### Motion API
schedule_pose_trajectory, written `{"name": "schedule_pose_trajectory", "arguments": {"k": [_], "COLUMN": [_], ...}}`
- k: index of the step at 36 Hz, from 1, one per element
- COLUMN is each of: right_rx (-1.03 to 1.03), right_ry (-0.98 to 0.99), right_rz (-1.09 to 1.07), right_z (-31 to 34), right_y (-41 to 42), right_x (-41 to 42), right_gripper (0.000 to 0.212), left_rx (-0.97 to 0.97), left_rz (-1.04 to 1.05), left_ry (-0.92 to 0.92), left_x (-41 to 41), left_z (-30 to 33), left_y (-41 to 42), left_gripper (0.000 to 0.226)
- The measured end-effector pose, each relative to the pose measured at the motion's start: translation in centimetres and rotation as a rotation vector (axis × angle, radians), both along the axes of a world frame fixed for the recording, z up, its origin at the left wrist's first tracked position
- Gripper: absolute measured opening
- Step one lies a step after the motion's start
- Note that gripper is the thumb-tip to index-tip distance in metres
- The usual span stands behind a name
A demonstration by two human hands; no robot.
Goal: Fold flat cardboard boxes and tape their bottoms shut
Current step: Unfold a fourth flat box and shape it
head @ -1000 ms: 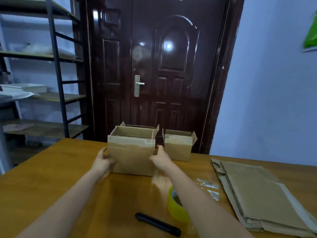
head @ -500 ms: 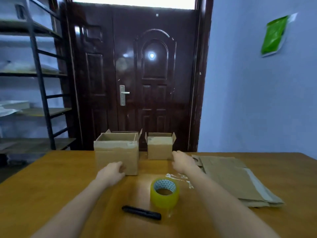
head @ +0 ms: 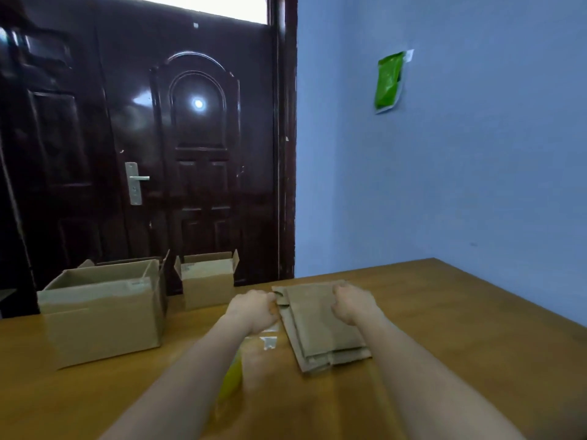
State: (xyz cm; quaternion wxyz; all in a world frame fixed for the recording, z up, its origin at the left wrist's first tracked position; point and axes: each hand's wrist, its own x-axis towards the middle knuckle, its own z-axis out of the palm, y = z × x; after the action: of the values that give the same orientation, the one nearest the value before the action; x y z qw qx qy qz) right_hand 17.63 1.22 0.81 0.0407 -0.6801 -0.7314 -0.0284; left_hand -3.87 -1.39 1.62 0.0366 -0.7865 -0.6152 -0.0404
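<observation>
A stack of flat cardboard boxes (head: 320, 331) lies on the wooden table (head: 444, 312) right of centre. My left hand (head: 254, 309) grips the stack's far left edge, fingers curled at the top sheet. At the top sheet's right edge my right hand (head: 354, 304) has its fingers curled round it. A large folded box (head: 101, 315) stands open-topped at the left. A smaller one (head: 208, 281) stands behind it, toward the door. A yellow tape roll (head: 230, 377) is mostly hidden behind my left forearm.
Bits of clear tape (head: 269, 341) lie on the table between my arms. A third box's flaps (head: 127, 261) show behind the large one. A dark door (head: 152, 147) and a blue wall (head: 444, 169) stand behind the table.
Both hands left the large box and moved right to the flat stack. The view swung right, so the shelves and black cutter dropped out of sight.
</observation>
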Motion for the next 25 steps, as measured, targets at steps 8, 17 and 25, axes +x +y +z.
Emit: {"name": "schedule_pose_trajectory", "arguments": {"k": [8,17,25], "right_rx": [-0.105,-0.256,-0.136], "right_ry": [0.15,0.439,0.429], "right_rz": [-0.203,-0.272,-0.339], "right_z": [-1.7,-4.9,-5.6], "right_y": [-0.2,-0.4,-0.2], "right_x": [6.9,8.4,7.9], "right_gripper": [0.047,0.051,0.04], "left_rx": [-0.208,-0.371,-0.333], "left_rz": [0.003,0.066,0.131], "left_ry": [-0.156,-0.458,-0.889], "left_x": [4.4,6.0,6.5], "left_z": [-2.6,-4.9,-5.0], "left_y": [1.8,2.3,2.5], "left_gripper": [0.054,0.059,0.037]}}
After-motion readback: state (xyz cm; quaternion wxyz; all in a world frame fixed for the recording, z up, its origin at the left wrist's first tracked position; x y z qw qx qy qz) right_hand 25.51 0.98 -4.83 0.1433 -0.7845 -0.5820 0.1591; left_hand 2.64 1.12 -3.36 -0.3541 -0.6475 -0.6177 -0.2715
